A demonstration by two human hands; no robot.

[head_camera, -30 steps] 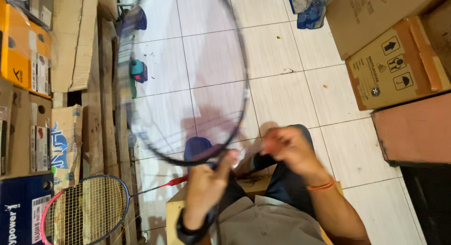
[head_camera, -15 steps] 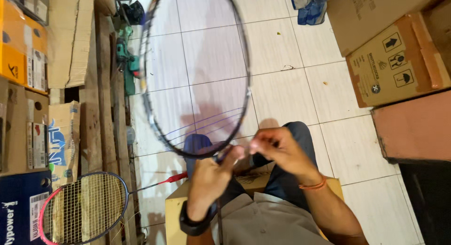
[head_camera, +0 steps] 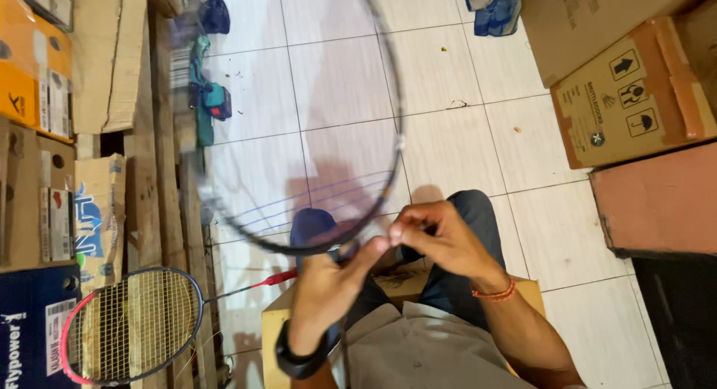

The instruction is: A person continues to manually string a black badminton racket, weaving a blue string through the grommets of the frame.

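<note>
Since half a second ago the unstrung badminton racket frame [head_camera: 299,135] has been tilted toward eleven o'clock, gripped at its throat by the closed left hand [head_camera: 328,284], while string is pinched by the right hand [head_camera: 433,232].

Open tiled floor [head_camera: 336,83] lies beyond the racket frame [head_camera: 388,120], giving clear passage ahead. Left of the frame, stacked boxes [head_camera: 45,135], a wooden pallet [head_camera: 160,172] and a strung racket [head_camera: 131,325] close that side. Right of it, cardboard cartons [head_camera: 627,98] wall off the way; a blue bundle [head_camera: 493,12] sits beyond.
</note>
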